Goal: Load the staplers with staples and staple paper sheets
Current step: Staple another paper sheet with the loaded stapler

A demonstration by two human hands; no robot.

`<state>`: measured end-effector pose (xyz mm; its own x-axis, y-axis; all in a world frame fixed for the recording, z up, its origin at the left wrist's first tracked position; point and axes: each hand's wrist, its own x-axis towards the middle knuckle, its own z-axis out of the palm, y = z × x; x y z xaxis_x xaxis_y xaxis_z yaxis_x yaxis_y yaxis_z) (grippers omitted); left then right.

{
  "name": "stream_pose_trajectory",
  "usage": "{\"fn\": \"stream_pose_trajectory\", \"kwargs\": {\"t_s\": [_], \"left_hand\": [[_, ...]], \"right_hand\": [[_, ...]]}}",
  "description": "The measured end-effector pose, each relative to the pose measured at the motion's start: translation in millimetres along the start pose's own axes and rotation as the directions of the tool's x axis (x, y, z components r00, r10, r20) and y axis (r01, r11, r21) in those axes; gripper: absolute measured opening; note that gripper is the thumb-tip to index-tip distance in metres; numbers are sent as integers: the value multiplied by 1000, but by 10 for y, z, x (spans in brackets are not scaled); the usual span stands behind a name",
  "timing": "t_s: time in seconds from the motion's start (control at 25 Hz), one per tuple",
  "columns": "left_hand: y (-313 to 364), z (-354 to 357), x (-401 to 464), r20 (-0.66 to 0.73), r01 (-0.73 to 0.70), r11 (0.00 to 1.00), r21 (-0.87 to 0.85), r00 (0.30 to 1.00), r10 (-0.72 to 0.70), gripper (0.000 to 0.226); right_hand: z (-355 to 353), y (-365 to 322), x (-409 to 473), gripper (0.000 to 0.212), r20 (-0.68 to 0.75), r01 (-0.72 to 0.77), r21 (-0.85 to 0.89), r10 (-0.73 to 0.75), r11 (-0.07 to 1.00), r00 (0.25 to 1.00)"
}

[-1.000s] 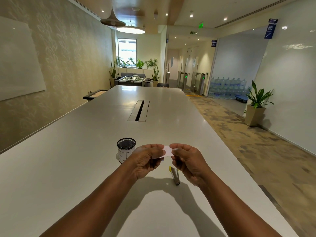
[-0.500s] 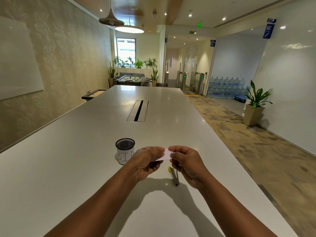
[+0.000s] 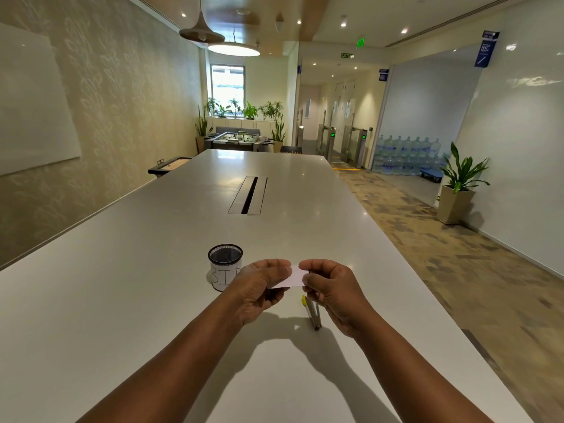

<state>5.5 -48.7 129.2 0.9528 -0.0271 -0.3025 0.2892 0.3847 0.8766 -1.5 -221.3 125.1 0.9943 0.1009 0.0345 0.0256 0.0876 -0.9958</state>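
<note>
Pinching from both ends: left hand (image 3: pixel 259 288) and right hand (image 3: pixel 332 288) each hold a small white rectangular paper slip (image 3: pixel 294 276) between thumb and fingers, lifted clear of the long white surface (image 3: pixel 122 300). Both grips are closed on the slip; neither is free. Only the middle strip of paper shows between the two hands; whether it is one sheet or several stacked, cannot tell.

Handling, as a judgement: the slip looks very light and limp, likely to bend or crease if squeezed hard, and likely to fan apart if it is more than one sheet. Edge pinches at the short ends, as now, keep it flat and taut. One end would need to be left bare for a stapler's mouth.

Just below the right hand, on the surface, lies a small slim metal stapler with a yellow tip (image 3: pixel 312 312), lying lengthwise away from the person, untouched. It looks rigid, light and smooth; best taken across its body from the sides, thumb on top for the press. Whether it is loaded cannot be told.

Beyond the left hand stands a black mesh cup wrapped in a white hand-lettered label (image 3: pixel 225 267), upright, close behind the knuckles.
</note>
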Motion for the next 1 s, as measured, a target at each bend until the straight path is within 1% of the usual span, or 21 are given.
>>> {"fn": "stream_pose_trajectory", "kwargs": {"t_s": [0.08,0.16,0.28,0.36,0.4,0.52,0.56,0.68,0.8,0.88,0.92,1.0], "left_hand": [[-5,-36,-10,52,-27,997,73,998,23,25],[-16,-57,-1,57,-37,994,107,998,31,29],[-51,-60,45,-23,-34,998,44,999,35,15],[-66,-82,75,-61,-37,999,17,997,38,12],[-74,-106,88,-49,-42,999,27,998,43,17],[-115,-223,144,29,-59,993,99,998,57,49],[-138,-270,168,37,-70,989,129,997,66,56],[-215,-424,266,-5,-119,976,184,992,122,63],[-300,-628,356,-66,-167,956,240,980,187,59],[-366,-808,420,-127,-179,928,326,965,230,54],[-402,-912,459,-166,-174,897,405,952,259,52],[-466,-1098,534,-231,-127,791,599,918,322,46]], "right_hand": [[4,15,7,21,-21,1,-1,-1,1000,1000],[21,28,11,21,-33,11,-17,-11,1000,999],[53,51,31,22,-14,20,-53,-21,998,1000],[70,66,49,24,3,21,-72,-21,997,1000],[74,77,61,26,5,22,-77,-22,997,1000],[60,135,108,36,-5,32,-87,-32,996,999],[60,158,127,37,-17,33,-96,-34,995,999],[92,267,208,31,-98,34,-179,-52,983,994],[141,393,318,22,-164,44,-289,-95,956,982],[169,430,410,21,-177,66,-350,-136,934,975],[195,430,465,22,-178,81,-367,-155,927,972],[280,404,597,25,-162,118,-408,-199,905,967]]}}
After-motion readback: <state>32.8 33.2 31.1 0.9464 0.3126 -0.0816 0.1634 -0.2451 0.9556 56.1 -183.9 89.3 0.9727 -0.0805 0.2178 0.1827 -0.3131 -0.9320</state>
